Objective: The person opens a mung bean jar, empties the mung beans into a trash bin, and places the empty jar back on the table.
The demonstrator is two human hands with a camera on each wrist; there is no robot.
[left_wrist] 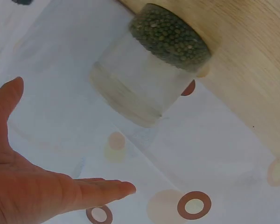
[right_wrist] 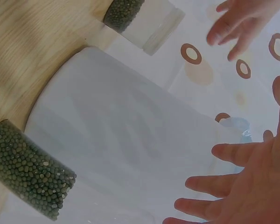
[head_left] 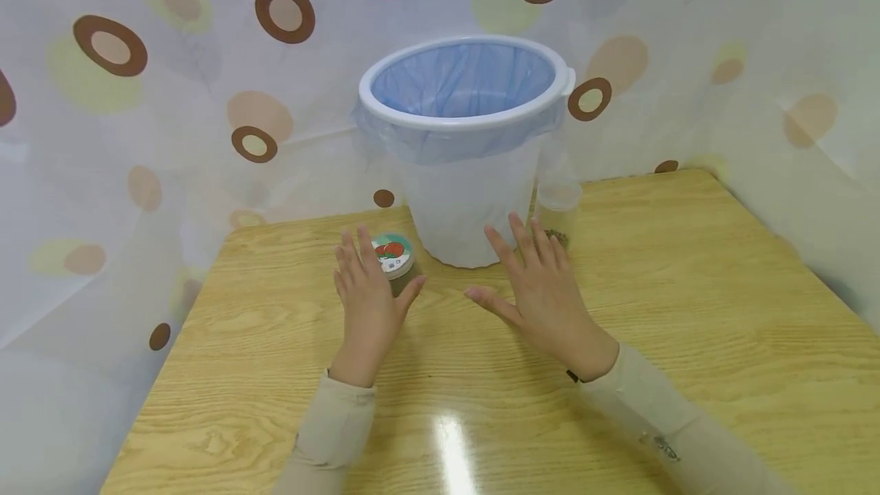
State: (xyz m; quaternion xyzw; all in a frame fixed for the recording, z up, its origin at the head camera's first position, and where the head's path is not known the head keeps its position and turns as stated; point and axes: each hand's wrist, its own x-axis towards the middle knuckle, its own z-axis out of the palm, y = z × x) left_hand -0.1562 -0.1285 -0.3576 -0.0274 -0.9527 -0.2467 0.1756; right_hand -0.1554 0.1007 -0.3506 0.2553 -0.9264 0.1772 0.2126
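Both hands hang over the table with fingers spread and nothing held. In the head view the left hand [head_left: 367, 304] is in front of a jar [head_left: 393, 254] with a tomato picture on its lid, partly covering it. Green beans [left_wrist: 170, 37] fill the bottom of that jar in the left wrist view, apart from the fingers. The right hand [head_left: 550, 304] is before a white bin [head_left: 467, 197] lined with a blue bag [head_left: 467, 82]. Behind its fingertips, right of the bin, stands a clear container [head_left: 558, 208], with green beans [right_wrist: 30, 170] in the right wrist view.
The wooden table [head_left: 241, 373] has its back edge against a wall covering [head_left: 206, 59] with brown, yellow and peach circles. At the right, the covering continues along the table's side. Light reflects off the table's front middle.
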